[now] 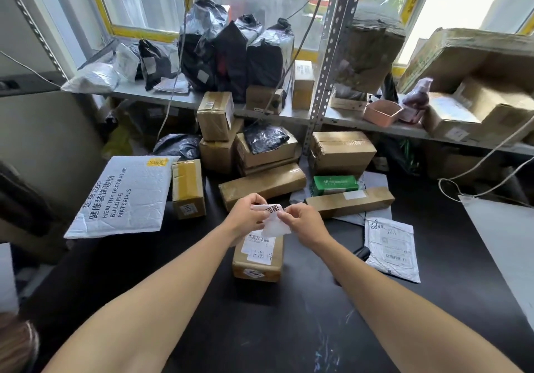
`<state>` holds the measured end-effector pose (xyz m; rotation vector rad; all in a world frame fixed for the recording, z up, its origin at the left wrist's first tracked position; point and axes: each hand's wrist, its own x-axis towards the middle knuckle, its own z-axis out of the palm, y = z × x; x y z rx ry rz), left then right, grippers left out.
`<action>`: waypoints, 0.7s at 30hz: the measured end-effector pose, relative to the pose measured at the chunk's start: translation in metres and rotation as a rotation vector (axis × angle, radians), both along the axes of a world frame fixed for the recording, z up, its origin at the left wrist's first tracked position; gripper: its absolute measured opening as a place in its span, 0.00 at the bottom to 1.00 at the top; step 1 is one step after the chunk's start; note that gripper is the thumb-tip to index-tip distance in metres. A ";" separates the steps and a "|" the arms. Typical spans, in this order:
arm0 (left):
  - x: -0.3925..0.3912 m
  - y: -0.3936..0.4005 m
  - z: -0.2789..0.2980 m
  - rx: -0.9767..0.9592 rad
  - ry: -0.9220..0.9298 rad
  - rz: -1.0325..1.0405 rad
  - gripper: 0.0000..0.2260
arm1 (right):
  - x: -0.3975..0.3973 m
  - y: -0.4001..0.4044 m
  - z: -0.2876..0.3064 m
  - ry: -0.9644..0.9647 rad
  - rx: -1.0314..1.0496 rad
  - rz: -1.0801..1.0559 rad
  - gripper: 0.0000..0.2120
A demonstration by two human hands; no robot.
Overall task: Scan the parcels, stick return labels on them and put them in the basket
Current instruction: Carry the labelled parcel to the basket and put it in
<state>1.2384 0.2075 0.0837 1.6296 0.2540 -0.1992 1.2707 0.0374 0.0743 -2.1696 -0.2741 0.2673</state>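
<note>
Small box: a taped cardboard parcel on the black table, mid-surface and nearest of the parcels; its long axis runs from the near edge toward the far one, printed shipping slip on the far half of its top

Return label: held in the air just above the far end of the small box, long side lying left to right, black characters facing up, lower part curling down, probably its backing coming away

Left hand: fingertips pinching the label's left end

Right hand: thumb and forefinger pinching its right end, as if peeling

Risk, sticker: the limp part may fold onto itself or cling to a finger, since both hands hold only the ends

Risk, placement: pressed down crooked it could cover the barcode on the slip, as the label hangs right over it

White mailer: flat near the table's right edge, barcode up

Basket: I see none for certain; the pile of boxes crowds the far edge
</note>
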 end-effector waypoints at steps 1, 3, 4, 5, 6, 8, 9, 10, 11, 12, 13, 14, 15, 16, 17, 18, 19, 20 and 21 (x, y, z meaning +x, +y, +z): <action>-0.001 -0.003 -0.001 -0.043 0.003 0.016 0.09 | 0.000 0.000 0.000 0.005 0.008 0.020 0.11; -0.002 -0.005 -0.004 -0.095 0.003 0.064 0.13 | -0.001 0.000 0.000 0.048 0.041 0.061 0.07; -0.002 -0.006 -0.004 -0.112 0.002 0.092 0.15 | -0.002 0.000 0.000 0.060 0.057 0.071 0.06; -0.002 -0.007 -0.005 -0.121 0.005 0.124 0.17 | -0.003 -0.001 -0.001 0.064 0.079 0.072 0.05; -0.001 -0.009 -0.005 -0.119 0.004 0.157 0.17 | -0.004 -0.001 -0.001 0.067 0.103 0.069 0.05; 0.000 -0.011 -0.005 -0.013 -0.039 0.212 0.17 | -0.006 -0.001 0.000 0.078 0.148 0.071 0.03; 0.001 -0.012 -0.005 0.092 -0.073 0.226 0.16 | -0.006 -0.001 0.000 0.085 0.166 0.075 0.03; 0.003 -0.012 -0.005 0.222 -0.113 0.229 0.15 | -0.006 -0.001 0.000 0.088 0.181 0.078 0.03; 0.005 -0.013 -0.006 0.338 -0.150 0.219 0.14 | -0.006 0.000 -0.001 0.089 0.197 0.071 0.04; 0.006 -0.014 -0.006 0.411 -0.185 0.203 0.14 | -0.006 0.000 -0.002 0.088 0.213 0.053 0.06; 0.007 -0.016 -0.005 0.440 -0.217 0.184 0.13 | -0.005 0.001 -0.003 0.082 0.226 0.027 0.07; 0.007 -0.017 -0.005 0.461 -0.250 0.159 0.12 | -0.004 0.002 -0.004 0.070 0.227 -0.001 0.08; 0.007 -0.018 -0.004 0.484 -0.287 0.136 0.10 | -0.002 0.002 -0.005 0.055 0.225 -0.024 0.08; 0.007 -0.017 -0.003 0.514 -0.321 0.108 0.07 | 0.000 0.003 -0.005 0.041 0.215 -0.040 0.08; 0.006 -0.016 -0.002 0.546 -0.351 0.073 0.06 | 0.002 0.002 -0.005 0.028 0.206 -0.046 0.09; 0.005 -0.015 -0.001 0.570 -0.367 0.032 0.06 | 0.004 0.002 -0.004 0.016 0.191 -0.040 0.10; 0.005 -0.013 0.001 0.582 -0.375 -0.007 0.06 | 0.005 0.002 -0.002 0.009 0.181 -0.028 0.11; 0.004 -0.011 0.003 0.586 -0.379 -0.034 0.07 | 0.006 0.002 -0.001 0.007 0.172 -0.014 0.10; 0.005 -0.009 0.004 0.593 -0.385 -0.052 0.08 | 0.007 0.002 -0.001 0.006 0.168 0.001 0.10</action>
